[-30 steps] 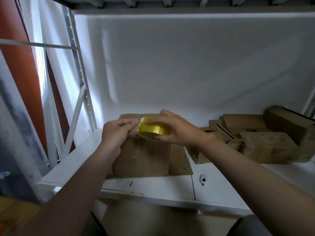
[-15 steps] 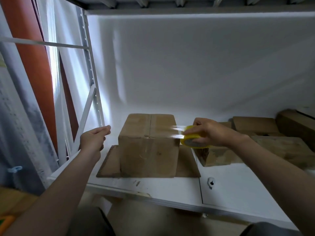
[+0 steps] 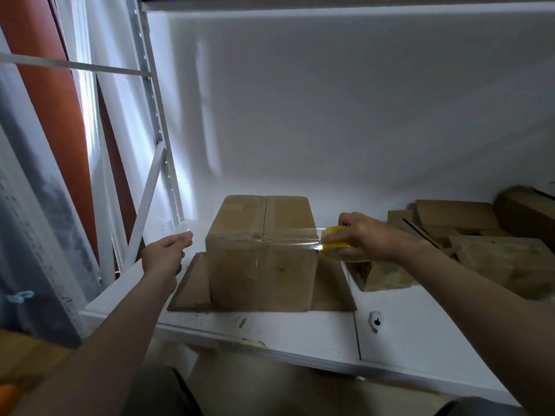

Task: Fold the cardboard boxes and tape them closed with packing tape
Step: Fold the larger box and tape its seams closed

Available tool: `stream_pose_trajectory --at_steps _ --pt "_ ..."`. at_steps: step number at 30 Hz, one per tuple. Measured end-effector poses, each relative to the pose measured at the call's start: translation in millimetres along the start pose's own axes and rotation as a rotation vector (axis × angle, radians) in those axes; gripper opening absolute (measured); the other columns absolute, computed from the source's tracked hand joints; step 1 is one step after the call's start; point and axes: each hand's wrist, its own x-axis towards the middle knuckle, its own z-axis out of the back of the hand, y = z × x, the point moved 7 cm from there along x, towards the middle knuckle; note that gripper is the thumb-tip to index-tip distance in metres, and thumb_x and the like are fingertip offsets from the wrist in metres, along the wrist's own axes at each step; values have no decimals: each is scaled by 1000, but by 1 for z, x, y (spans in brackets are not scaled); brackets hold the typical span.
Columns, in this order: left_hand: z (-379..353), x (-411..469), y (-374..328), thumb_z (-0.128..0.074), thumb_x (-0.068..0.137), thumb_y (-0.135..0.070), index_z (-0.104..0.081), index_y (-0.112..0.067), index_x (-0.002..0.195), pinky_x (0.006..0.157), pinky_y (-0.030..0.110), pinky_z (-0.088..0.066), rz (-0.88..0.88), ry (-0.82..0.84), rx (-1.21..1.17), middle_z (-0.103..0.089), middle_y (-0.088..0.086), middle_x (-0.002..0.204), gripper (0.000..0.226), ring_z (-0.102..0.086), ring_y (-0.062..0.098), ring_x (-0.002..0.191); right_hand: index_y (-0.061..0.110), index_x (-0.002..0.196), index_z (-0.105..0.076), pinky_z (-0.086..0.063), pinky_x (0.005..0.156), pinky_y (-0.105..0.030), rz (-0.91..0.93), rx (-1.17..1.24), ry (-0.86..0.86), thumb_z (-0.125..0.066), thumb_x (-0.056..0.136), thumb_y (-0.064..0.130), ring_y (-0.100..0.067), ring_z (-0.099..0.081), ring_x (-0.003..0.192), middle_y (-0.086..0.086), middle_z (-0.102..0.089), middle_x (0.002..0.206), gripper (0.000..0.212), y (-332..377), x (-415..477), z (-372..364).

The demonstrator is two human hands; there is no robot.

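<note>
A closed box (image 3: 261,265) is seen standing on a flat cardboard sheet (image 3: 330,291) on a white shelf (image 3: 420,328). A yellow tape roll (image 3: 332,234) is gripped from above by the right hand (image 3: 372,238), fingers curled round it, just beside the box's upper right edge. A clear strip (image 3: 288,240) is stretched from the roll leftward along the box's top front edge. The left hand (image 3: 163,256) is held left of the box, apart from it, thumb and forefinger drawn together. Whether tape is pinched there cannot be told. A pile (image 3: 495,259) of cardboard is seen at the right.
</note>
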Motion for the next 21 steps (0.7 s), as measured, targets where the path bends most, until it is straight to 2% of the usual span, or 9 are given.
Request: stream_pose_trajectory --at_steps 4,12,15,17,19,21 --pt "-4 6 6 -72 94 -26 -73 -8 120 98 50 -53 -10 -2 31 -72 8 118 31 -61 36 118 45 135 -60 -35 75 -30 -11 32 4 -65 96 42 -15 -40 95 1 -45 102 40 -4 6 -13" --pt "-15 24 24 -72 94 -32 -74 -14 116 92 42 -56 15 -4 40 -72 -1 112 29 -63 24 105 49 135 -58 -29 75 -26 -79 57 -33 -70 93 35 -12 -36 92 6 -44 101 46 -12 18 -31" --pt "-22 29 32 -71 95 -30 -73 -13 119 77 31 -54 35 -4 22 -72 -1 113 30 -63 15 92 50 131 -61 -30 75 -28 -94 93 -69 -75 90 31 -14 -38 91 7 -45 100 48 -15 20 -37" --pt "-28 30 36 -70 96 -30 -73 -14 120 67 26 -51 48 5 21 -71 -4 105 29 -59 11 80 50 129 -63 -30 74 -28 -102 109 -87 -78 88 29 -16 -39 90 7 -47 99 48 -17 20 -39" --pt "-34 32 42 -69 96 -30 -74 -15 118 67 29 -51 66 1 16 -69 -7 92 27 -55 13 73 48 127 -64 -29 73 -29 -101 115 -104 -79 87 28 -17 -39 89 7 -47 98 48 -17 21 -40" --pt "-38 32 45 -68 97 -32 -75 -17 117 66 31 -51 61 -12 14 -70 -4 90 25 -55 18 71 47 126 -66 -30 72 -29 -103 115 -120 -80 86 28 -17 -39 88 7 -48 98 47 -16 22 -41"
